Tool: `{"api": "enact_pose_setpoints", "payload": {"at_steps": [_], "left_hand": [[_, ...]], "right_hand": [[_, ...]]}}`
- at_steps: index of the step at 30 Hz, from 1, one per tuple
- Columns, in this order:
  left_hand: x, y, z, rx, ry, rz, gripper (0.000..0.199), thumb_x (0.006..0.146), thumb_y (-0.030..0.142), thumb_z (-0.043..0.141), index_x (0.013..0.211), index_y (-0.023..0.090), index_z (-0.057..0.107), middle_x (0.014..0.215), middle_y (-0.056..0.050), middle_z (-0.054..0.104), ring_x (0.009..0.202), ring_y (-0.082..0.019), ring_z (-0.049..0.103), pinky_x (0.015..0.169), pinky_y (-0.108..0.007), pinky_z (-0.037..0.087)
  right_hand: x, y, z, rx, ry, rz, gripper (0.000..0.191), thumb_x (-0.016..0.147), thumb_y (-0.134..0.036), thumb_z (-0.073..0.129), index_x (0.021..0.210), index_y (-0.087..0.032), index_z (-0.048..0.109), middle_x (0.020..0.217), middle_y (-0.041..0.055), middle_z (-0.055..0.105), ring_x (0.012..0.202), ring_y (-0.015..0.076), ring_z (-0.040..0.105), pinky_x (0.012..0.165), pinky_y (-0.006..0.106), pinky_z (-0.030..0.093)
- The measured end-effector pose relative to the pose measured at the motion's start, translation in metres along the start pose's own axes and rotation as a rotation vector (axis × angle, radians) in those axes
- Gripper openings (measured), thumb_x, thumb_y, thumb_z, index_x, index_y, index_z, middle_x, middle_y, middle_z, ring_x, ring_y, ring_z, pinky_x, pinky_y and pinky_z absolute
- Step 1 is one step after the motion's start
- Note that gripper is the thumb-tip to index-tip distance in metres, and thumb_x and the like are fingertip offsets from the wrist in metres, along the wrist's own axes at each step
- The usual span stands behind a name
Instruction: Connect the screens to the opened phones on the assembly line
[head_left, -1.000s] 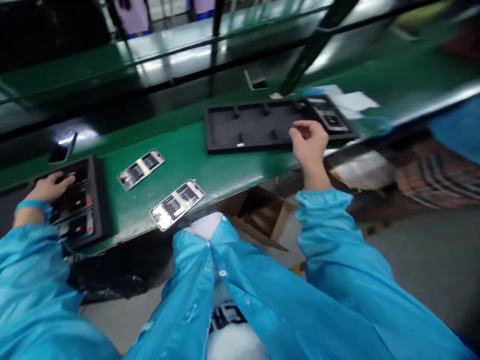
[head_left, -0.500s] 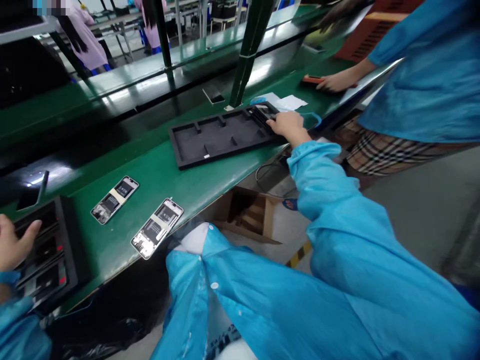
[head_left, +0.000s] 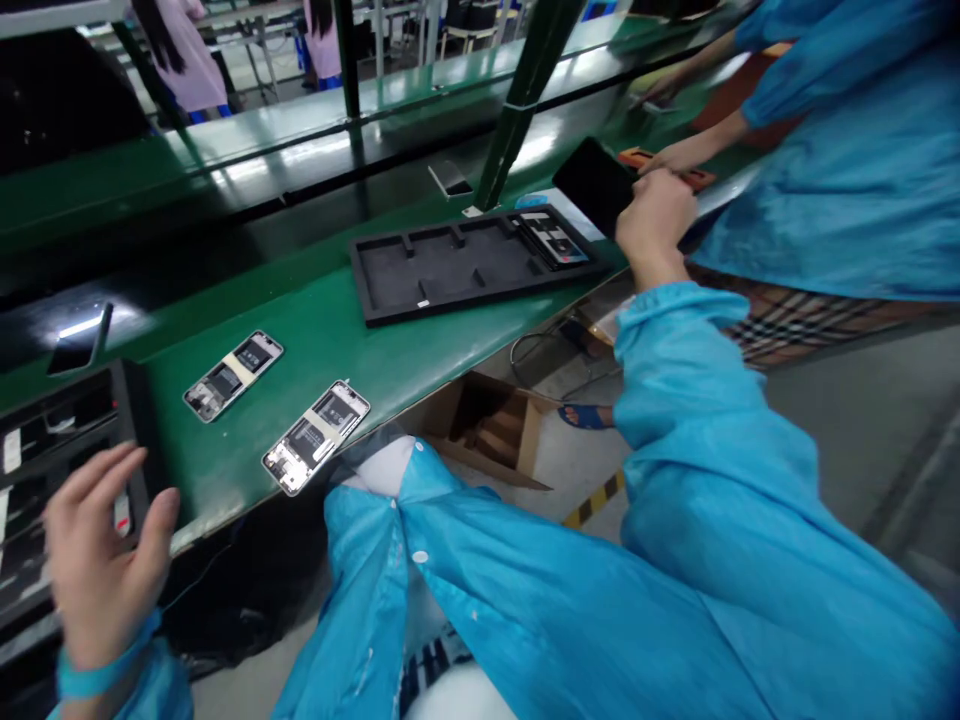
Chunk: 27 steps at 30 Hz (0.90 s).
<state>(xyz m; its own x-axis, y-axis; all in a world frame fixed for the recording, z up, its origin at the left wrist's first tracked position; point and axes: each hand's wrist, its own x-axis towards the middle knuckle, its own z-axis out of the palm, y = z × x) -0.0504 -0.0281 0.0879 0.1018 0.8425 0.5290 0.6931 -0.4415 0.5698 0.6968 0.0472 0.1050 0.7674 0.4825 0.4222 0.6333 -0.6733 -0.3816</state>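
My right hand (head_left: pixel 654 222) grips a dark flat panel (head_left: pixel 596 187), raised over the right end of a black foam tray (head_left: pixel 450 275). That tray holds an opened phone part (head_left: pixel 555 238) in its right compartment. At the lower left, my left hand (head_left: pixel 109 550) has its fingers spread and nothing in them, above the near edge of another black tray (head_left: pixel 142 440) with several phone parts. Two opened phones with batteries showing, one (head_left: pixel 234 375) farther back and one (head_left: pixel 316 437) near the front edge, lie on the green bench between the trays.
A co-worker in blue (head_left: pixel 847 200) stands at the right, one hand (head_left: pixel 686 153) near an orange object. A phone (head_left: pixel 450 179) lies behind the tray, beside a green post (head_left: pixel 525 110). Under the bench edge is a cardboard box (head_left: pixel 529 440). A dark phone-like panel (head_left: pixel 79 345) is at the far left.
My right hand has lifted the dark panel up and to the right from the tray, uncovering the phone part. My left hand has moved right and toward me.
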Motion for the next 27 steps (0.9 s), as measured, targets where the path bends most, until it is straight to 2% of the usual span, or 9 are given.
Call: {"api": "enact_pose_setpoints", "payload": {"at_steps": [3, 5, 8, 11, 15, 18, 20, 24, 27], "left_hand": [[-0.030, 0.035, 0.056, -0.337, -0.005, -0.231, 0.031, 0.090, 0.053, 0.075, 0.120, 0.047, 0.081, 0.121, 0.006, 0.082, 0.115, -0.033, 0.074, 0.113, -0.060, 0.055], [-0.046, 0.062, 0.101, -0.812, -0.137, -0.538, 0.052, 0.093, 0.072, 0.068, 0.120, 0.030, 0.082, 0.121, -0.006, 0.083, 0.113, -0.032, 0.077, 0.109, -0.055, 0.059], [-0.058, 0.099, 0.159, -1.357, -0.271, -0.891, 0.069, 0.086, 0.085, 0.068, 0.115, 0.024, 0.082, 0.120, -0.011, 0.082, 0.112, -0.031, 0.078, 0.107, -0.048, 0.061], [-0.062, 0.121, 0.181, -1.669, -0.354, -1.061, 0.064, 0.096, 0.078, 0.063, 0.118, 0.021, 0.081, 0.118, -0.011, 0.081, 0.109, -0.025, 0.078, 0.104, -0.040, 0.061], [-0.065, 0.111, 0.165, -1.664, -0.163, -1.029, 0.044, 0.091, 0.058, 0.082, 0.112, 0.019, 0.079, 0.092, -0.003, 0.078, 0.078, -0.012, 0.074, 0.083, -0.026, 0.060], [-0.063, 0.084, 0.145, -1.485, -0.105, -0.868, 0.052, 0.074, 0.055, 0.097, 0.107, 0.019, 0.078, 0.091, -0.001, 0.079, 0.070, -0.011, 0.073, 0.074, -0.024, 0.060], [-0.057, 0.063, 0.134, -1.302, -0.075, -0.781, 0.057, 0.074, 0.058, 0.096, 0.111, 0.019, 0.077, 0.095, -0.003, 0.081, 0.072, -0.012, 0.075, 0.073, -0.025, 0.061], [-0.035, 0.029, 0.119, -0.818, -0.199, -0.665, 0.037, 0.088, 0.044, 0.084, 0.111, 0.016, 0.076, 0.077, -0.001, 0.079, 0.062, -0.011, 0.071, 0.061, -0.021, 0.056], [-0.017, 0.017, 0.117, -0.553, -0.303, -0.567, 0.016, 0.097, 0.031, 0.073, 0.104, 0.016, 0.076, 0.068, 0.002, 0.074, 0.052, -0.008, 0.064, 0.054, -0.018, 0.048]], "right_hand": [[-0.062, -0.042, -0.003, 0.310, 0.164, -0.440, 0.022, 0.107, -0.010, 0.053, 0.092, -0.007, 0.069, 0.133, 0.0312, 0.069, 0.131, 0.0270, 0.067, 0.106, 0.044, 0.046], [-0.132, -0.081, -0.007, 0.618, 0.095, -0.833, 0.028, 0.111, -0.018, 0.051, 0.088, -0.015, 0.065, 0.105, 0.0187, 0.074, 0.105, 0.0235, 0.072, 0.094, 0.042, 0.053], [-0.243, -0.129, -0.030, 0.974, -0.352, -1.293, 0.019, 0.109, -0.024, 0.056, 0.092, -0.021, 0.064, 0.094, 0.0089, 0.068, 0.090, 0.0210, 0.065, 0.078, 0.037, 0.054], [-0.306, -0.153, -0.054, 1.113, -0.747, -1.490, 0.018, 0.113, -0.028, 0.049, 0.101, -0.024, 0.062, 0.089, 0.0053, 0.065, 0.086, 0.0200, 0.061, 0.075, 0.035, 0.054], [-0.311, -0.164, -0.046, 1.113, -0.883, -1.525, 0.017, 0.113, -0.028, 0.046, 0.104, -0.025, 0.060, 0.088, 0.0038, 0.063, 0.084, 0.0196, 0.060, 0.073, 0.034, 0.052], [-0.292, -0.169, -0.019, 1.060, -0.931, -1.463, 0.018, 0.113, -0.031, 0.048, 0.101, -0.026, 0.061, 0.089, 0.0040, 0.064, 0.083, 0.0192, 0.060, 0.072, 0.034, 0.050], [-0.280, -0.174, 0.005, 0.967, -0.987, -1.407, 0.028, 0.113, -0.041, 0.048, 0.095, -0.025, 0.061, 0.088, 0.0052, 0.064, 0.081, 0.0199, 0.060, 0.071, 0.035, 0.048], [-0.259, -0.186, 0.058, 0.660, -1.038, -1.350, 0.050, 0.109, -0.064, 0.040, 0.088, -0.024, 0.061, 0.084, 0.0097, 0.063, 0.085, 0.0256, 0.060, 0.079, 0.042, 0.050], [-0.255, -0.194, 0.083, 0.494, -0.972, -1.369, 0.052, 0.108, -0.062, 0.035, 0.090, -0.023, 0.064, 0.087, 0.0132, 0.065, 0.090, 0.0275, 0.059, 0.089, 0.046, 0.051]]}}
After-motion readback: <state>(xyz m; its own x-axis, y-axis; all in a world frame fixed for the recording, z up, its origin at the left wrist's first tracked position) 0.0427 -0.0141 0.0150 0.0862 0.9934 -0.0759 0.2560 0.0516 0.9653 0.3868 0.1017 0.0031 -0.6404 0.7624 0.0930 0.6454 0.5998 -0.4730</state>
